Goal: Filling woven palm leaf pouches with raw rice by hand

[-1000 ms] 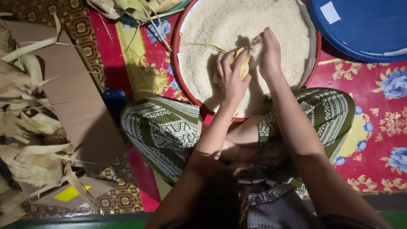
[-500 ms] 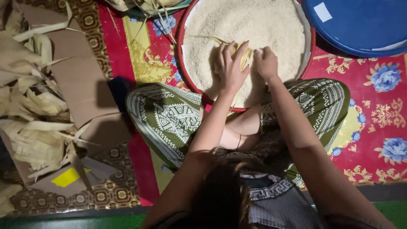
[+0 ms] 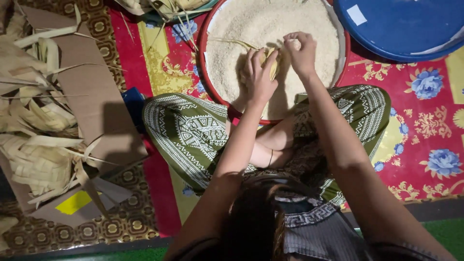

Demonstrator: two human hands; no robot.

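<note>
A wide red-rimmed basin (image 3: pixel 205 72) full of white rice (image 3: pixel 270 24) sits in front of my crossed legs. My left hand (image 3: pixel 258 75) grips a small woven palm-leaf pouch (image 3: pixel 273 65) over the rice. My right hand (image 3: pixel 300 50) is pinched above the pouch's opening, with rice grains in its fingers. A long loose leaf strip (image 3: pixel 232 42) trails from the pouch across the rice.
A blue round lid or basin (image 3: pixel 406 29) lies at the upper right. Woven leaf pouches (image 3: pixel 34 159) and loose leaf strips lie on cardboard (image 3: pixel 92 92) at the left. More pouches (image 3: pixel 164 7) sit above the basin. A red flowered mat (image 3: pixel 425 121) covers the floor.
My right hand has lifted from beside the pouch to just above its opening. The view has shifted slightly; my left hand still grips the pouch.
</note>
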